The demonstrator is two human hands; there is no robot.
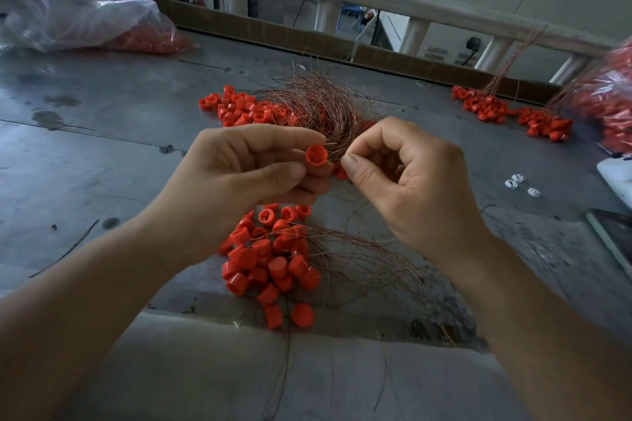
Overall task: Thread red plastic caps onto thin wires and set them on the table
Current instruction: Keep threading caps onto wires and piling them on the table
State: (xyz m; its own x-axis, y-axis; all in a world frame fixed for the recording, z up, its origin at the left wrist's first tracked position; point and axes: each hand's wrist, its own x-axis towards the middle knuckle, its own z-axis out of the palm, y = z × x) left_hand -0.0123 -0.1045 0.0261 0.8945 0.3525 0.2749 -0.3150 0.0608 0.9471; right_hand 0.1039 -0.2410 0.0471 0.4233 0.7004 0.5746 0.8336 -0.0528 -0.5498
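Between the two hands, held close together above the grey metal table (102, 133), sits a single red cap (316, 154), its hollow side turned toward the camera. The left hand (246, 167) grips this cap, thumb below and curled fingers above. The right hand (410, 181) has thumb and forefinger pressed together on a thin wire (334, 146) whose end reaches the cap's rim; whether the wire has entered the cap I cannot tell. A second bit of red (340, 173) shows just under the right thumb tip, touching the left fingers.

Below the hands, nearer the body, lies a heap of threaded caps (270, 260) with copper strands trailing off under the right wrist. Beyond the hands a wire bundle (318, 102) fans over a scatter of loose caps (236, 106). Far beyond the right hand rests another cluster of wired caps (513, 113). A clear plastic bag (85, 20) holding red caps lies far beyond the left hand, and small white pieces (516, 181) lie to the right of the right hand.
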